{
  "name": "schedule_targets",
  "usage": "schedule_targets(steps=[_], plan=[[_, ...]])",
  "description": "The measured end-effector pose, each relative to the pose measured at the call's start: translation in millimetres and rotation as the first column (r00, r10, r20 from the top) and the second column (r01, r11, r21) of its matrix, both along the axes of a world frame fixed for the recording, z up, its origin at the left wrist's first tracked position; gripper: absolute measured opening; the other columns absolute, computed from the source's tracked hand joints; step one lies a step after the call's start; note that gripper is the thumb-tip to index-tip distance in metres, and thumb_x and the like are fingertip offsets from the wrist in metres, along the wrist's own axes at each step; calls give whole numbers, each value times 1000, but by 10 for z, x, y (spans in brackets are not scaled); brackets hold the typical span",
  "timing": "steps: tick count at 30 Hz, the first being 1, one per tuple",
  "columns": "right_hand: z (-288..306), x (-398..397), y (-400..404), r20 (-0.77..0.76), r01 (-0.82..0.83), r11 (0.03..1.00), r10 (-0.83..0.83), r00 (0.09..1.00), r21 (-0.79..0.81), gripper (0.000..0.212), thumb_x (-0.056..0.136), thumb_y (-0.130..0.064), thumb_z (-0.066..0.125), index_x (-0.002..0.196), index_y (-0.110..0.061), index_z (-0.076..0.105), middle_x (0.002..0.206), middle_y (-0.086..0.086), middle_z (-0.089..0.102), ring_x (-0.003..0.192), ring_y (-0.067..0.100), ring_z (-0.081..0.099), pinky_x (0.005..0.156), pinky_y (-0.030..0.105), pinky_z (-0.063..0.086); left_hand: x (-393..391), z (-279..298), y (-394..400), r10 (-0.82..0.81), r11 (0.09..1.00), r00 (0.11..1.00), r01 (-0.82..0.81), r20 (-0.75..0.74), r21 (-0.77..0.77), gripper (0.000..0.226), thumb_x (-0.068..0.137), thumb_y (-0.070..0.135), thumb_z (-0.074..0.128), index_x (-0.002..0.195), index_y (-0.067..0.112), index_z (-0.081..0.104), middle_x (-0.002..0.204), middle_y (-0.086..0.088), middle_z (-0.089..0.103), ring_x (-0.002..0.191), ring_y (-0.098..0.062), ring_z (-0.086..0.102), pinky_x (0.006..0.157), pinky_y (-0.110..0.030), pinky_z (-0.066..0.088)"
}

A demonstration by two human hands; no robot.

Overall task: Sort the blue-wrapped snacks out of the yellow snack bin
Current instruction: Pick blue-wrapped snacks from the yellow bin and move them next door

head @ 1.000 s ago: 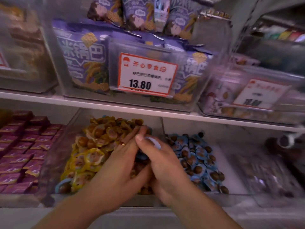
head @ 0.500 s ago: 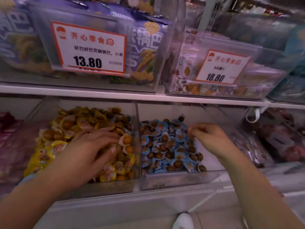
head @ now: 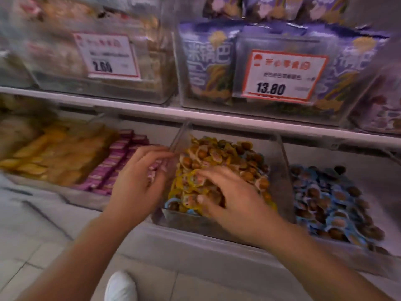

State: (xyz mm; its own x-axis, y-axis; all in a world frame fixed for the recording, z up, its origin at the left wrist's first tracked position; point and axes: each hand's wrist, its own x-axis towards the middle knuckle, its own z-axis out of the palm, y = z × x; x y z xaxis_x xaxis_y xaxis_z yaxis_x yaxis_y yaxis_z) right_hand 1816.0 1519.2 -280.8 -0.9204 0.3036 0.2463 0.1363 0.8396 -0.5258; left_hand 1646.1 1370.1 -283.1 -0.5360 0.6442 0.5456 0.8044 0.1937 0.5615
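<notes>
1. Landmark: the yellow bin (head: 280, 174), a clear tub on the lower shelf, heaped with yellow-wrapped snacks (head: 208, 157).
2. My right hand (head: 234, 198) lies palm down on the pile at the bin's front half, fingers spread and bent into the wrappers. Picture is blurred; I cannot tell whether it has hold of anything.
3. My left hand (head: 141, 181) hangs just outside the bin's left wall, over the purple packs (head: 117, 161). Fingers loosely curled, thumb toward the wall's top edge. Looks empty, though the blur leaves some doubt.
4. Blue strays (head: 171, 203): at least one blue wrapper shows at the bin's front left corner, just left of my right fingertips, half under yellow ones. A second sliver of blue sits near the front rim. More may be buried.
5. Blue bin (head: 325, 200), right of the yellow bin, already holds a heap of blue-wrapped snacks. That is where strays belong, I judge.
6. Handling, as I judge it: small, light pieces, round hard centre, thin crinkly film skirt. Film is slick and slides off neighbours easily.
7. Best hold: pinch the flat blue skirt at its exposed edge, or clasp across the round centre. Lift slowly so the yellow ones on top slide off rather than spill over the front rim.
</notes>
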Motion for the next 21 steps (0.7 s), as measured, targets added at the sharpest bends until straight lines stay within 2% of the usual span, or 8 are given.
schedule_targets(steps=[3,5,7,9,12,15,17,21], plan=[[-252,-465,-96,233,-40,988,4,972,150,64,93,-60,50,151,-39,32,162,-7,17,152,20,-5,121,55,11,-71,-77,-133,-13,999,1000,14,16,-42,33,89,20,53,119,19,66,127,7,57,119,-7,55,99,-20,42],[-363,-706,-50,289,-21,972,-48,956,232,69,88,-67,50,149,-41,34,164,-13,8,150,16,-19,118,65,2,-117,-96,-170,-5,999,999,7,40,-41,32,90,20,54,119,22,66,127,10,55,117,-4,54,96,-11,38],[-397,-824,90,277,-17,950,-74,958,311,66,84,-69,53,144,-42,42,161,-14,13,149,14,-14,114,70,2,-149,-98,-154,9,999,998,-6,65,-34,29,93,20,56,119,26,65,126,14,54,115,-2,53,92,-12,38],[-360,-831,270,257,-34,919,-75,963,393,60,83,-71,49,137,-45,48,156,-15,25,149,15,-4,113,69,11,-168,-92,-109,6,1000,997,-3,77,-30,27,93,22,56,118,28,65,126,15,54,113,-3,54,90,-20,43],[-271,-754,596,266,-21,899,-107,958,437,60,85,-76,36,138,-50,47,154,-14,34,149,22,12,114,59,22,-182,-94,-52,-39,998,993,43,108,-36,27,93,25,55,118,31,64,124,17,53,109,-7,56,89,-27,47],[-222,-609,950,295,24,880,-185,937,475,49,91,-64,47,138,-49,48,157,-6,33,148,26,22,117,49,25,-177,-103,-13,-72,994,991,81,113,-77,30,90,32,51,118,32,64,122,17,51,106,-11,57,87,-30,49],[-203,-517,1064,321,113,876,-288,902,469,47,91,-62,52,136,-48,51,160,-5,27,148,28,21,118,46,24,-177,-104,-11,-87,992,989,97,116,-83,31,89,32,52,117,31,65,123,14,52,106,-15,59,87,-35,51],[-125,-437,939,409,184,871,-389,826,456,55,92,-61,51,145,-49,40,164,-7,18,151,28,11,120,52,13,-189,-112,-83,-98,992,988,106,116,-68,28,90,26,58,117,30,66,125,12,52,108,-14,58,88,-33,51]])
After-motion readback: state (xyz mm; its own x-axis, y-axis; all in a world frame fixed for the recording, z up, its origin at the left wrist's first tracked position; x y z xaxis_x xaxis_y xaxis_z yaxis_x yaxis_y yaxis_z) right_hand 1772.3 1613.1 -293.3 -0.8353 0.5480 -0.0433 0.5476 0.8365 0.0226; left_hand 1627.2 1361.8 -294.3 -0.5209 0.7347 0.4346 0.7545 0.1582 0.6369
